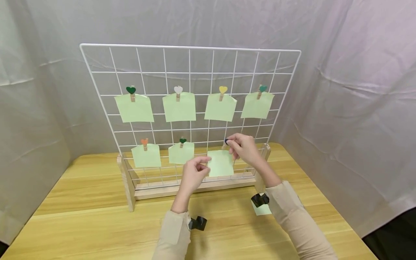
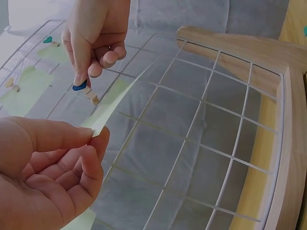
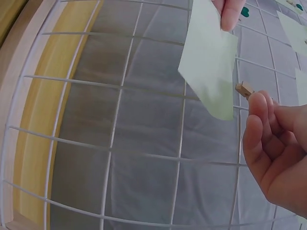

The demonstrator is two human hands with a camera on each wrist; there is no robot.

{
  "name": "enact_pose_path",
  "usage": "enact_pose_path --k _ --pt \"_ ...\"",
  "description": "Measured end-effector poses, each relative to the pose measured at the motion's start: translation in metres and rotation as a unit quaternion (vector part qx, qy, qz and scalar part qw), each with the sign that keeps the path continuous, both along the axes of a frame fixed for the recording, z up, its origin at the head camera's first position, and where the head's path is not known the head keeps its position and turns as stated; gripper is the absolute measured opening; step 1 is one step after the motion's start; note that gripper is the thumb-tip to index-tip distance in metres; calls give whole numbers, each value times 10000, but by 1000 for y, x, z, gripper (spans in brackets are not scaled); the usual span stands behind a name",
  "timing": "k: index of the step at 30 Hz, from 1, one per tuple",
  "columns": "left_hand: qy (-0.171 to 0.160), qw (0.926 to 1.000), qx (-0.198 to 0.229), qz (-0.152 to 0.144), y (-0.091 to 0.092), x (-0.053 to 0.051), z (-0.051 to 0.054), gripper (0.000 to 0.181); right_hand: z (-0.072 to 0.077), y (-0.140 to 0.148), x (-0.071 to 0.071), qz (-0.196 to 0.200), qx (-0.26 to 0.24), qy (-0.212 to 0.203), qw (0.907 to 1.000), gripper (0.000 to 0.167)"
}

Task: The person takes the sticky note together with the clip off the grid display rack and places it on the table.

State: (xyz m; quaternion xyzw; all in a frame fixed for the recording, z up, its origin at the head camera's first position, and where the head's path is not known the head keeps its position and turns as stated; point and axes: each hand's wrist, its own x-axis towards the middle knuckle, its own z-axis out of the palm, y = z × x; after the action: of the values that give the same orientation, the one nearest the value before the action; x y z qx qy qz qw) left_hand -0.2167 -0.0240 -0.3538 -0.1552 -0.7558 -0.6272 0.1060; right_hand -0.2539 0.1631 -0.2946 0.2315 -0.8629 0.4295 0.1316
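My left hand (image 1: 194,175) pinches the left edge of a light green paper note (image 1: 221,164), holding it in front of the lower part of a white wire grid (image 1: 190,48). My right hand (image 1: 244,148) pinches a small wooden clothespin (image 2: 90,94) with a dark blue heart on it, close to the note's upper edge. In the right wrist view the tip of the clothespin (image 3: 244,89) stands apart from the note (image 3: 209,57). Thumb and index finger of the left hand (image 2: 53,167) hold the note's corner.
Four-note top row includes a note (image 1: 179,108) under a white heart clip; the lower row has a note (image 1: 146,157) under an orange heart clip. A wooden stand (image 1: 152,193) supports the grid. Another green note (image 1: 262,210) lies on the wooden table (image 1: 97,231), partly behind the right wrist camera.
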Motion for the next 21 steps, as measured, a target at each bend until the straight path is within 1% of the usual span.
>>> enact_pose_path --k 4,11,15,21 --pt "-108 9999 2 -58 1 0 -1 26 -3 2 1 -36 -10 -130 9999 17" --pt "-161 9999 9 -50 1 1 -9 25 -14 6 4 2 -3 -101 9999 18" --pt "-133 9998 -51 -124 2 1 -13 24 -21 7 6 -26 -9 -117 9999 17" --pt "-205 9997 -83 -127 3 2 -16 23 -26 10 9 -53 -67 -85 9999 17"
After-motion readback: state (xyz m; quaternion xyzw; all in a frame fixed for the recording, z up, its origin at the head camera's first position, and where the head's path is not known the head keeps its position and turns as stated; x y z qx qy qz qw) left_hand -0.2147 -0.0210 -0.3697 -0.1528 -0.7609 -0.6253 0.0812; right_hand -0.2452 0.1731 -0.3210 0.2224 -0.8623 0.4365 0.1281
